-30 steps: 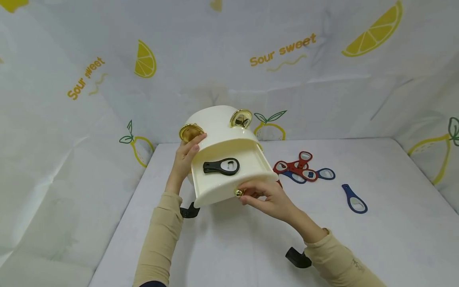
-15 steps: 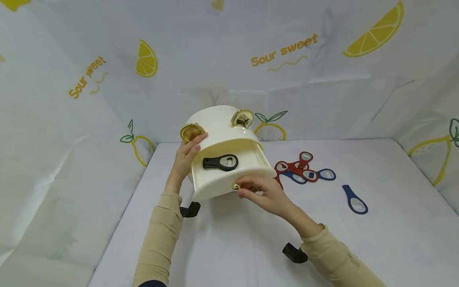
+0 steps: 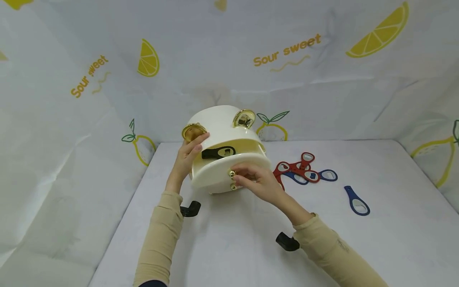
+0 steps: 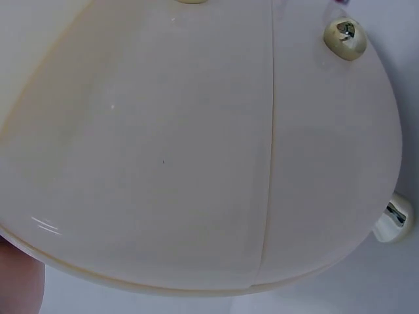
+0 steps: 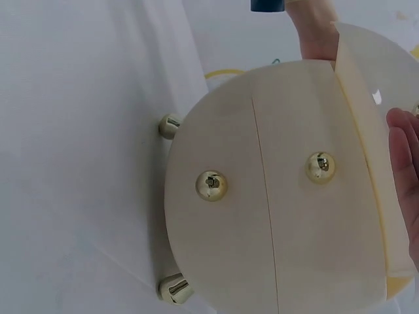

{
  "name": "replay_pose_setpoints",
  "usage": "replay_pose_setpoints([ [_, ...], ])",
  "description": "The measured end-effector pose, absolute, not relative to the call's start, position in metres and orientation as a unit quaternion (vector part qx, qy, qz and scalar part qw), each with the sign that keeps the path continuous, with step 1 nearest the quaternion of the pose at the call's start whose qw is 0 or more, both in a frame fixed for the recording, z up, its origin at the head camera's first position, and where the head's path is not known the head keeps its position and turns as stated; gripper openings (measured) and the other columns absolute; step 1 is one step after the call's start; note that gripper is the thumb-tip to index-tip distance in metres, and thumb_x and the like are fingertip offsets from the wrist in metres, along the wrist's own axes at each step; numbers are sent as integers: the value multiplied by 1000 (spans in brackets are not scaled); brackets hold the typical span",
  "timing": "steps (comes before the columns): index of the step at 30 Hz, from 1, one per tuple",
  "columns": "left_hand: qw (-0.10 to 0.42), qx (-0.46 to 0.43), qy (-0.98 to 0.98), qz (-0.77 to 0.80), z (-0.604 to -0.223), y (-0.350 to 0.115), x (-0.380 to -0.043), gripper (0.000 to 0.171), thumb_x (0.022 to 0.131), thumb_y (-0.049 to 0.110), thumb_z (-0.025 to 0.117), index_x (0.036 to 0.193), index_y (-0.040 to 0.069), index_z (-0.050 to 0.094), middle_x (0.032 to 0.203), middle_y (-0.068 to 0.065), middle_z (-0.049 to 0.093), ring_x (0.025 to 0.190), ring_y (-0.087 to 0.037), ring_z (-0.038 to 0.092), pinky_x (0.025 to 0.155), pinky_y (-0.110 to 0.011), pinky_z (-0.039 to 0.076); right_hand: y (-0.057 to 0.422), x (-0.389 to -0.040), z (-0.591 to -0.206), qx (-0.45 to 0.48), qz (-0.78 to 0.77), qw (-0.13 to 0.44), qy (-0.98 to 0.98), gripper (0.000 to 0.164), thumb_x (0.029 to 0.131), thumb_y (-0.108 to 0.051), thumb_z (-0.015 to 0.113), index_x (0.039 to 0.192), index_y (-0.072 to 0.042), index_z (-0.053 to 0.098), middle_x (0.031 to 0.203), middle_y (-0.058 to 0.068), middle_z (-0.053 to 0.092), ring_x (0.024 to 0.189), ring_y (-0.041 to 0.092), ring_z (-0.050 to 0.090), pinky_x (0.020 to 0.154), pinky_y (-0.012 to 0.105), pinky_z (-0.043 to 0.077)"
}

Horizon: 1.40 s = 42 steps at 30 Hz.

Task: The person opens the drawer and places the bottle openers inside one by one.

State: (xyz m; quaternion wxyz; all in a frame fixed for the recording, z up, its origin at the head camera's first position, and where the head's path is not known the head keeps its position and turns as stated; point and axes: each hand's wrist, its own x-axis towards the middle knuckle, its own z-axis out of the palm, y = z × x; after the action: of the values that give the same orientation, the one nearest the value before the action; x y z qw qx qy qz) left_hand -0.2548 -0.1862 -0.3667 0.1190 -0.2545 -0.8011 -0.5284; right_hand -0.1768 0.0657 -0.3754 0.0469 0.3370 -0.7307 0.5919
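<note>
Left sleeve (image 3: 156,239) tan, wrinkled, with navy edge (image 3: 153,283) at near end. Right sleeve (image 3: 328,247), also tan, bears small dark marking (image 3: 342,245). Black angled fitting (image 3: 191,209) beside each cuff (image 3: 173,198).

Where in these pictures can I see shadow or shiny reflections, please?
Head view: a soft shadow on the table near the white box, reflections on its gold ears; left wrist view: thin glare streaks, lower left; right wrist view: reflections on the gold knobs.

cabinet (image 3: 216,123): 1 | black opener (image 3: 212,153): 1 | blue openers (image 3: 352,194): 3 | red openers (image 3: 297,166): 3+ (pile unclear)
</note>
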Motion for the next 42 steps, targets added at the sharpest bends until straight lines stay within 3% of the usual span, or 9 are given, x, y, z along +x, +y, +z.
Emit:
replay_pose_setpoints([
  [2,121,-261,-800,-526,-368,-187,-257,41,99,35,42,134,14,52,141,-7,48,136,-21,29,111,-51,22,65,-181,-374,327,601,39,-728,25,88,-4,61,112,2,61,100,18,66,79,26,69,70,31,56],
  [9,118,-266,-795,-533,-369,-187,-257,52,95,50,42,133,16,53,141,-8,48,135,-22,29,110,-54,24,63,-195,-375,298,617,27,-728,26,89,-7,60,114,0,61,98,20,66,77,14,67,71,28,56],
  [17,88,-220,-807,-541,-361,-184,-251,69,92,64,28,133,14,52,145,-13,38,138,-27,25,112,-52,17,57,-206,-376,281,631,20,-723,28,90,-8,58,118,-2,58,98,24,66,79,33,67,71,28,55],
  [24,72,-200,-807,-551,-341,-174,-232,73,91,67,29,133,12,52,146,-18,31,137,-33,25,110,-53,18,54,-213,-378,269,646,17,-714,27,91,-8,58,117,-2,58,98,24,64,76,31,67,70,27,55],
  [29,75,-208,-798,-560,-350,-176,-240,75,89,67,31,132,9,51,145,-19,30,136,-34,25,110,-53,20,53,-215,-379,266,653,12,-709,27,91,-9,58,117,-2,58,98,24,63,77,35,67,70,29,56],
  [33,79,-210,-796,-562,-363,-181,-252,73,88,69,32,132,16,53,147,-12,29,136,-29,26,108,-52,23,52,-216,-378,264,650,15,-713,27,91,-10,58,118,-3,58,98,22,64,76,32,67,70,29,56],
  [38,102,-222,-797,-553,-368,-184,-256,69,88,69,33,131,20,55,144,-7,36,133,-25,31,105,-51,27,49,-217,-379,267,650,21,-711,27,91,-8,58,117,-2,58,97,23,63,74,29,67,69,29,56],
  [42,119,-234,-797,-544,-370,-186,-256,56,94,57,37,131,19,56,141,-6,44,131,-23,31,104,-51,28,47,-215,-379,276,648,22,-710,27,91,-6,57,117,0,56,96,25,62,73,33,66,69,31,56],
])
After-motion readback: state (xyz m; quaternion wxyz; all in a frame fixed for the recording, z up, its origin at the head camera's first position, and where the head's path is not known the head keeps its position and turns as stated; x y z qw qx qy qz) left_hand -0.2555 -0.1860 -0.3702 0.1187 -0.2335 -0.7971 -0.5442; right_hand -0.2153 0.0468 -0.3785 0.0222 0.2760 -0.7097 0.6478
